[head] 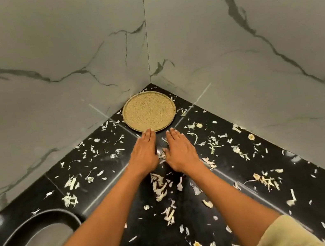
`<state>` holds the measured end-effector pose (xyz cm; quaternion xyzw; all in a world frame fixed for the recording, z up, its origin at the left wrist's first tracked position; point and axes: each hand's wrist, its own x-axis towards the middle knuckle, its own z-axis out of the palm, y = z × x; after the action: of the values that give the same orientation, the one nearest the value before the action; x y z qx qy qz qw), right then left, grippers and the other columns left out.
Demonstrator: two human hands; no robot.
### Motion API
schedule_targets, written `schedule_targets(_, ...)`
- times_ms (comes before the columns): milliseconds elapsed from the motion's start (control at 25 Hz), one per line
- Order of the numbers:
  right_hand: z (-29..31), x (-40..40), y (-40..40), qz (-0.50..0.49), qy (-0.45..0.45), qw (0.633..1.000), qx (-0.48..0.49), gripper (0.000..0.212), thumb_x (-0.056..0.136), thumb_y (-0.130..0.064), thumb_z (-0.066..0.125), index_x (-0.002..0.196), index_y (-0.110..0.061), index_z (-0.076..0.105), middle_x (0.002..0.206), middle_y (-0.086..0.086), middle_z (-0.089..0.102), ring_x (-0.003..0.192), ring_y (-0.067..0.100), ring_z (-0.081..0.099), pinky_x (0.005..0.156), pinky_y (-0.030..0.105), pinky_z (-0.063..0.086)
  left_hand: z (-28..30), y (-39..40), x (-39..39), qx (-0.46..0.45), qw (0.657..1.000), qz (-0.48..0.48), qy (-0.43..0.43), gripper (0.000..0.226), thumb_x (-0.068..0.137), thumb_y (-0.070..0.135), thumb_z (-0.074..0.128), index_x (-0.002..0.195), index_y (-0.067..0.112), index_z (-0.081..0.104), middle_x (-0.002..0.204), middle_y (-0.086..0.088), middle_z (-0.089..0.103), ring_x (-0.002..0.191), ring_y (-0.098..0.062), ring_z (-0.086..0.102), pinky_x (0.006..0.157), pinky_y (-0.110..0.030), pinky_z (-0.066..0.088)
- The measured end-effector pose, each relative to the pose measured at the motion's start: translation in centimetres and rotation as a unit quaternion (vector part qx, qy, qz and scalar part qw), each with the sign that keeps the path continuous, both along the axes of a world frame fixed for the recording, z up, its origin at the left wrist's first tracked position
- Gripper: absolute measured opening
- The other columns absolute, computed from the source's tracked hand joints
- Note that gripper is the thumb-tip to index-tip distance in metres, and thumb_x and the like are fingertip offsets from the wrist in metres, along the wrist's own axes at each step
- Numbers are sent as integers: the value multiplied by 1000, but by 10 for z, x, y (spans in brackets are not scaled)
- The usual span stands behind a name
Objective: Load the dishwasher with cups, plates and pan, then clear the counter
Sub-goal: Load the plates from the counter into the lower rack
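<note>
Black counter: glossy dark tile (225, 202), strewn all over with pale vegetable scraps (160, 185), running back into a corner of grey veined marble wall (47, 56).
Plate: 1 round speckled tan plate (149, 112) lies flat in that far corner, near both walls, scraps around its rim.
Pan: a dark pan (26, 240) sits at the near left, well apart from the plate.
Left hand: flat and palm down (144, 154), fingers straight and together, tips touching the plate's near edge; it holds nothing.
Right hand: also flat and spread low (181, 152), fingers straight, tips just short of the plate; it holds nothing.
Step in hand: by my reading, fetching the plate for the dishwasher.
Doing it well: slide the plate toward the body first, since the corner leaves little room for fingers behind it; then hook fingertips under the near rim and lift with both hands.
Watch for: scraps sticking under the plate, and a slick tile letting it skate.
After: pan next, scraps swept last.
</note>
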<state>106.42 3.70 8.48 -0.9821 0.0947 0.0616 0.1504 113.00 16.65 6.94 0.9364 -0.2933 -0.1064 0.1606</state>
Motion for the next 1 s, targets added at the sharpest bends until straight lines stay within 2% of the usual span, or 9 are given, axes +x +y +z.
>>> schedule_targets(120, -8, 34, -16, -49, 22, 997, 51, 65, 103, -32, 44, 157, -3, 22, 165, 16, 20, 153, 29, 18, 126, 41, 16, -12, -12, 40, 16, 1000, 10, 2, 86, 85, 2, 50, 158, 7, 4, 166, -14, 0, 153, -25, 1, 125, -40, 7)
schedule_targets(200, -14, 57, -25, -114, 22, 985, 126, 59, 97, -31, 53, 146, -2, 38, 152, 19, 42, 141, 38, 39, 116, 49, 36, -24, -17, 55, 41, 999, 14, 13, 84, 88, 5, 49, 158, 6, 3, 166, -15, -3, 153, -26, -1, 125, -40, 6)
schedule_targets(320, -29, 89, -34, -211, -19, 956, 201, 64, 82, -35, 56, 136, -1, 47, 135, 20, 56, 126, 40, 52, 104, 52, 47, -38, -18, 53, 34, 999, 29, 28, 82, 89, 7, 49, 158, 7, 5, 166, -11, -4, 153, -24, -4, 125, -38, 4)
schedule_targets(440, -21, 106, -31, -343, -65, 887, 303, 42, 76, -23, 62, 111, 1, 56, 112, 18, 61, 102, 34, 62, 79, 44, 56, -47, -16, 38, -16, 998, 46, 35, 83, 89, 10, 52, 158, 10, 6, 166, -9, -2, 153, -21, -5, 126, -38, 3)
schedule_targets(520, -14, 111, -29, -404, -85, 834, 366, 17, 80, -14, 69, 86, -4, 56, 87, 9, 60, 76, 22, 61, 59, 33, 48, -51, -11, 26, -33, 997, 55, 48, 85, 87, 6, 52, 159, 12, 7, 166, -8, -2, 153, -20, -5, 126, -41, 7)
schedule_targets(560, -14, 112, -28, -421, -94, 817, 382, 16, 80, -12, 71, 78, -6, 55, 79, 5, 59, 68, 18, 57, 56, 31, 45, -51, -7, 20, -45, 995, 63, 57, 86, 85, 4, 51, 159, 14, 7, 166, -6, -3, 153, -19, -5, 126, -41, 9)
schedule_targets(720, -11, 104, -14, -405, -167, 814, 381, 16, 77, -3, 73, 72, -17, 67, 69, -3, 67, 63, 17, 62, 53, 26, 45, -44, 6, -1, -104, 987, 77, 91, 91, 82, -5, 47, 158, 21, 4, 165, 2, -9, 152, -13, -9, 126, -41, 5)
schedule_targets(880, 3, 72, -2, -353, -269, 827, 345, 16, 79, -8, 81, 91, -18, 79, 79, -4, 72, 70, 10, 68, 63, 23, 57, -39, 25, -6, -135, 978, 66, 145, 86, 86, -4, 44, 158, 26, 9, 164, 11, -7, 152, -12, -1, 124, -51, 13)
schedule_targets(1000, 15, 47, 10, -276, -350, 835, 321, 20, 80, -12, 83, 99, -17, 79, 82, -7, 73, 70, 6, 69, 63, 19, 57, -19, 35, -15, -184, 969, 92, 134, 80, 93, 0, 46, 157, 34, 14, 164, 12, 8, 150, -13, 14, 121, -57, 20)
